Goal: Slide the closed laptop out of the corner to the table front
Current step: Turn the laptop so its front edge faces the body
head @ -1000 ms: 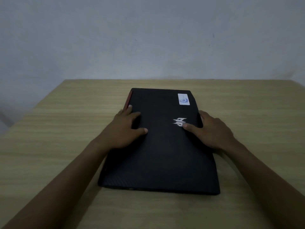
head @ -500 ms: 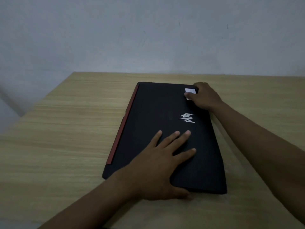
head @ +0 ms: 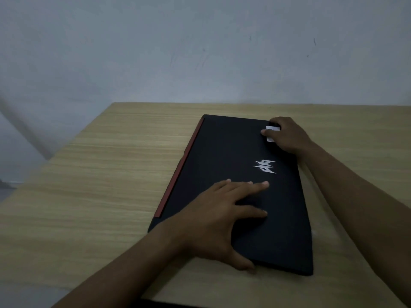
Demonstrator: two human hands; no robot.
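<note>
The closed black laptop (head: 224, 156) lies flat on the wooden table (head: 100, 174), its red-striped edge facing left and a silver logo on the lid. My left hand (head: 220, 216) rests flat on the lid's near half, fingers spread, thumb hooked over the front edge. My right hand (head: 285, 135) grips the far right corner, fingers curled over the back edge, partly covering a white sticker (head: 270, 138).
A pale wall (head: 200, 52) rises right behind the table's back edge. The table's left edge (head: 51, 161) runs diagonally, with floor beyond it. Bare wood lies left of the laptop and along the right side.
Both hands left the laptop's sides: the left moved onto the near half of the lid, the right reached up to the far right corner. The laptop now sits slightly rotated.
</note>
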